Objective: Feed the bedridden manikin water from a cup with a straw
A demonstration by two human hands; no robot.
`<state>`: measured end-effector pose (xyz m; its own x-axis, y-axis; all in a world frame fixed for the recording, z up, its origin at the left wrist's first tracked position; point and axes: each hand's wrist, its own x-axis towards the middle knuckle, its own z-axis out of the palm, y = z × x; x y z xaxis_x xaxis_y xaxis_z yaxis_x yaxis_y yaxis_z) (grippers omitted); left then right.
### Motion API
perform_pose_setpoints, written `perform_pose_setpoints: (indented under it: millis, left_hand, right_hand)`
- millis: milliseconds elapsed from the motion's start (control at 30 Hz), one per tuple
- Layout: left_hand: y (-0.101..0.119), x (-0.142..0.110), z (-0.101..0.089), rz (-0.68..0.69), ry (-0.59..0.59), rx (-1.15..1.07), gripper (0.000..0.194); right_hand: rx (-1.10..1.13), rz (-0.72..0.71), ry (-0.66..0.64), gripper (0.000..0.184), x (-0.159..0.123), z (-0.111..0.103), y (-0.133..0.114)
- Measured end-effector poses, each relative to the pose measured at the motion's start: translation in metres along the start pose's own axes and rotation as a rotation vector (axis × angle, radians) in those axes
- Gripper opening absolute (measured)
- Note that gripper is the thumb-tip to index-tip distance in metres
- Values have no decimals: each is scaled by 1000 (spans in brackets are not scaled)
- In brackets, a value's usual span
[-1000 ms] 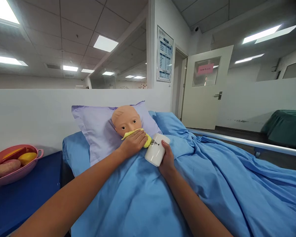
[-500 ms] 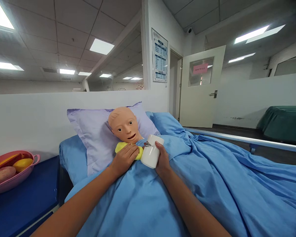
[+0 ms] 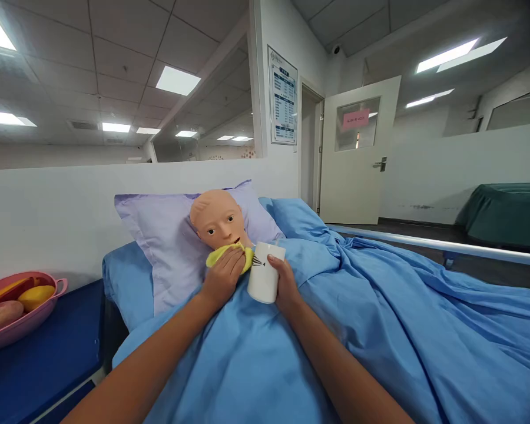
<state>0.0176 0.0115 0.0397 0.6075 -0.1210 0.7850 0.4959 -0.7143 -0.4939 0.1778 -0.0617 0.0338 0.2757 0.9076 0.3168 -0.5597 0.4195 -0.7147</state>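
A manikin [image 3: 218, 218] lies in bed with its head on a lilac pillow [image 3: 159, 229] and a blue quilt [image 3: 247, 365] drawn up over its body. My left hand [image 3: 224, 275] presses a yellow cloth [image 3: 216, 254] against its mouth and chin, covering most of the mouth. The fingers are closed over the cloth. Just to the right, my right hand [image 3: 285, 282] grips a white mug [image 3: 264, 280] with dark lines printed on its side. The mug stands nearly upright above the quilt, and its inside cannot be seen.
On the left, a pink basket [image 3: 26, 324] of fruit stands on a blue bedside cabinet [image 3: 66, 341]. A pale bed rail [image 3: 424, 244] runs along the far side. Behind are a half-open door [image 3: 357, 182] and a green-covered object [image 3: 507, 218] by the wall.
My left hand has moved up with the yellow cloth, from below the chin onto the manikin's mouth. The mug in my right hand has turned from tilted to nearly upright.
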Motion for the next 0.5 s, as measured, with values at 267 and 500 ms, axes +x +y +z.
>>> perform_pose_setpoints:
  millis: [267,500]
  left_hand:
    - [16,-58,-17,-330,37,-173,49]
    - [28,-89,-4,-712,91,-270,37]
  right_hand:
    - [-152,63,-152,51,-6,1,8]
    - [-268,94,-245,50,-10,3,8]
